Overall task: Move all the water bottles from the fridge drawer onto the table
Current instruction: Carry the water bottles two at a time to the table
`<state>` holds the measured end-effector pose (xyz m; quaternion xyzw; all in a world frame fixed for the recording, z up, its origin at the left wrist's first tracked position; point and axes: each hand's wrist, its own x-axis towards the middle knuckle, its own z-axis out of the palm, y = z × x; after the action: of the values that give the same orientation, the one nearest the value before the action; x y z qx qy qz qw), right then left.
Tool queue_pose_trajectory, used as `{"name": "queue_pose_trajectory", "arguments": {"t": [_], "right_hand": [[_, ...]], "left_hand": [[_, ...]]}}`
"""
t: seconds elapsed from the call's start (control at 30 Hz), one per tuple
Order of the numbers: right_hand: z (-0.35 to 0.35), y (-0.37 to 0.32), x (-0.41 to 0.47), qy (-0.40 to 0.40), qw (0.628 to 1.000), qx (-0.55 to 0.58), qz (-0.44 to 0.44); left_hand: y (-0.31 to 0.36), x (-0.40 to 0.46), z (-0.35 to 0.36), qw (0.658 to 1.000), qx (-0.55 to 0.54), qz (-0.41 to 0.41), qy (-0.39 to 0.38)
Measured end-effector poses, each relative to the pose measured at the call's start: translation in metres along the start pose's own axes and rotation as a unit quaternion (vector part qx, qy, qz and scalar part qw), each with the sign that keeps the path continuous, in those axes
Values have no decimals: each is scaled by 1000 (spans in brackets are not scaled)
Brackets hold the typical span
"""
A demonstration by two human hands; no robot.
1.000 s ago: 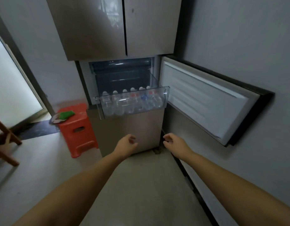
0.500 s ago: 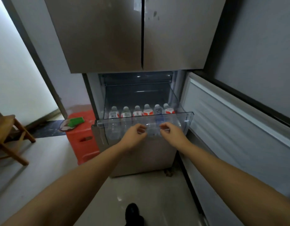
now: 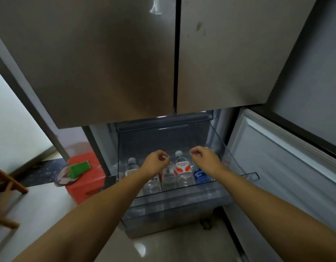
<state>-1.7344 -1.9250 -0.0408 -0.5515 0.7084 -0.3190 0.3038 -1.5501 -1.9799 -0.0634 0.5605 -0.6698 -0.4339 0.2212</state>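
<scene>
A clear plastic fridge drawer (image 3: 174,205) is pulled out below the closed upper doors. Several water bottles stand upright in a row inside it. One has a red-and-white label (image 3: 182,168), one a blue label (image 3: 200,175), and another stands at the left end (image 3: 132,163). My left hand (image 3: 156,162) and my right hand (image 3: 204,157) are both inside the drawer, just above the bottle caps. Their fingers are loosely curled and hold nothing. My forearms hide parts of the row.
The lower fridge door (image 3: 280,167) stands open to the right of the drawer. A red plastic stool (image 3: 87,184) with a green object (image 3: 79,168) on it sits left of the fridge. A wooden chair (image 3: 6,183) is at the far left.
I have stepped closer to the fridge. Both hands rose from in front of the drawer wall and went over its rim to the bottle tops.
</scene>
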Motion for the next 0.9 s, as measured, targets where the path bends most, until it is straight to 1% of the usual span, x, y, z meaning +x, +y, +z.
{"name": "queue_pose_trajectory", "arguments": {"t": [0.1,0.17,0.27,0.33,0.4,0.47,0.57,0.73,0.83,0.9], "right_hand": [[7,12,24,-33,999,-5,26],[11,16,41,-49,998,-13,28],[19,20,75,-97,994,-39,34],[27,24,93,-131,989,-49,43],[34,28,110,-159,984,-71,45],[40,31,125,-177,980,-87,39],[48,35,143,-220,970,-104,15],[64,40,163,-284,945,-163,11],[74,45,163,-319,921,-222,7],[78,46,159,-315,914,-257,4]], "left_hand": [[-19,18,10,999,1,-28,-19],[-23,30,13,999,-1,-43,-25],[-24,53,16,998,8,-66,-3],[-23,64,19,996,30,-85,15],[-21,77,25,993,54,-99,17],[-21,89,31,991,63,-119,7],[-21,104,39,990,49,-134,-19],[-21,116,42,980,66,-179,-48],[-23,117,46,972,114,-187,-85],[-23,114,50,970,135,-183,-84]]}}
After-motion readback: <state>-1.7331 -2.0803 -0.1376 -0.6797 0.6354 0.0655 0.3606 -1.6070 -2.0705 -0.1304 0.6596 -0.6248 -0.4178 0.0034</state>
